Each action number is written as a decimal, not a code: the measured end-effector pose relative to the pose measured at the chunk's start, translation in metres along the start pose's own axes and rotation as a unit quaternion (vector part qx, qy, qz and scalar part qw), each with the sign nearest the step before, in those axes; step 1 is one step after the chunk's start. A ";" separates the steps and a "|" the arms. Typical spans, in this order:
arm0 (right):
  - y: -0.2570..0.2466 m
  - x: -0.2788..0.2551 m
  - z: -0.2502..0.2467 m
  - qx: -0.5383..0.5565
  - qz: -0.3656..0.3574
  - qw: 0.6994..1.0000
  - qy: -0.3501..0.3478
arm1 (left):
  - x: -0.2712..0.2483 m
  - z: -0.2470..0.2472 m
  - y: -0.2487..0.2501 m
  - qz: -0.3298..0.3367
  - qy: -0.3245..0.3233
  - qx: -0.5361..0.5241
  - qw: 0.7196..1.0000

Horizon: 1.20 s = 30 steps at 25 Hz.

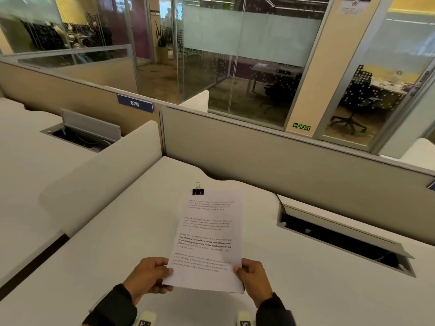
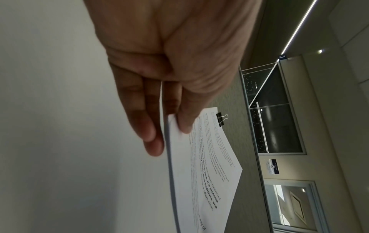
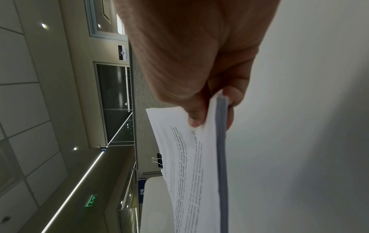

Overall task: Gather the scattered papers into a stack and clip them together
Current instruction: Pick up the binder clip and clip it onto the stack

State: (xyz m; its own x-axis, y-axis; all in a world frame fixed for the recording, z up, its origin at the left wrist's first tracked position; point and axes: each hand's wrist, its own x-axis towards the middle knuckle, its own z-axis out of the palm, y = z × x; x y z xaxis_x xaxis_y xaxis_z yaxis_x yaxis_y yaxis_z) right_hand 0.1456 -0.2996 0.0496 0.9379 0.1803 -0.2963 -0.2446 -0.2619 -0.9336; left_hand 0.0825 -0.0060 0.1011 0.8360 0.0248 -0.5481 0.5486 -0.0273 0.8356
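Note:
A stack of white printed papers [image 1: 208, 241] is held tilted above the white desk [image 1: 106, 243], its near end raised. My left hand [image 1: 150, 276] pinches the stack's near left corner, thumb on top and fingers beneath. My right hand [image 1: 253, 276] pinches the near right corner the same way. A black binder clip [image 1: 198, 190] shows just past the stack's far edge; whether it grips the sheets or stands on the desk cannot be told. In the left wrist view the stack [image 2: 201, 171] and clip [image 2: 221, 119] appear beyond my thumb and fingers. In the right wrist view, stack [image 3: 191, 170] and clip [image 3: 158, 160].
An open cable tray [image 1: 341, 238] is cut into the desk at the right. A low white divider [image 1: 103, 182] borders the desk on the left, a grey partition [image 1: 282, 165] stands behind it. A second cable box [image 1: 82, 135] sits on the neighbouring desk.

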 end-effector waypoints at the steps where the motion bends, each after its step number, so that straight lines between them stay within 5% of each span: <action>1: -0.001 0.012 0.008 0.000 0.001 1.000 0.000 | 0.008 -0.009 0.001 0.003 0.011 -0.006 1.000; 10: -0.005 0.100 0.074 0.040 0.043 0.998 0.033 | 0.071 -0.072 0.005 0.023 0.092 -0.100 0.991; 20: -0.012 0.169 0.096 0.040 0.121 0.989 0.069 | 0.108 -0.105 -0.040 0.053 0.077 0.211 0.973; 30: -0.004 0.182 0.099 0.023 0.161 0.985 0.060 | 0.111 -0.090 -0.076 0.052 0.052 0.525 0.848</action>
State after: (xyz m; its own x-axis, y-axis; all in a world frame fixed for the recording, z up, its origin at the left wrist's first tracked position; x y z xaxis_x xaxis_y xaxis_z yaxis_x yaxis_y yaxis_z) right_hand 0.2935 -0.1720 -0.0202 0.8317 -0.0193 -0.5549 -0.5423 -0.2429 -0.8043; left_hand 0.1330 0.0887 -0.0203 0.9052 0.0535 -0.4216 0.2201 -0.9076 0.3575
